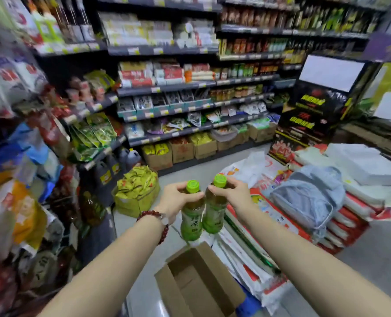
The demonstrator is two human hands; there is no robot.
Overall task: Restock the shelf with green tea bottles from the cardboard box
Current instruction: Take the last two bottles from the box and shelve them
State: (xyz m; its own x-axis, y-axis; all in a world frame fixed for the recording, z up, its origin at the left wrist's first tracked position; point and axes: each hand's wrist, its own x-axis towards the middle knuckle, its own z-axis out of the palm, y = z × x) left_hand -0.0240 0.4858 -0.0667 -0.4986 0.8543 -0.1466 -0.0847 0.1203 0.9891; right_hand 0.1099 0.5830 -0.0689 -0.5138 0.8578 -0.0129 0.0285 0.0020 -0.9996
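Left hand (175,197) grips the neck of one bottle (191,216); right hand (232,193) grips a second bottle (215,211), the two touching side by side above the box (199,282), whose flaps stand open at 6 o'clock. Bare floor (190,170) runs toward 12 between the shelves (164,88) at 9–12 and stacked sacks (270,225) at 3. Green labels carry "茶".

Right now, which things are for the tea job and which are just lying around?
For the job:
left hand
right hand
left tea bottle
right tea bottle
cardboard box

Just lying about:
blue backpack
stacked sacks
yellow snack box
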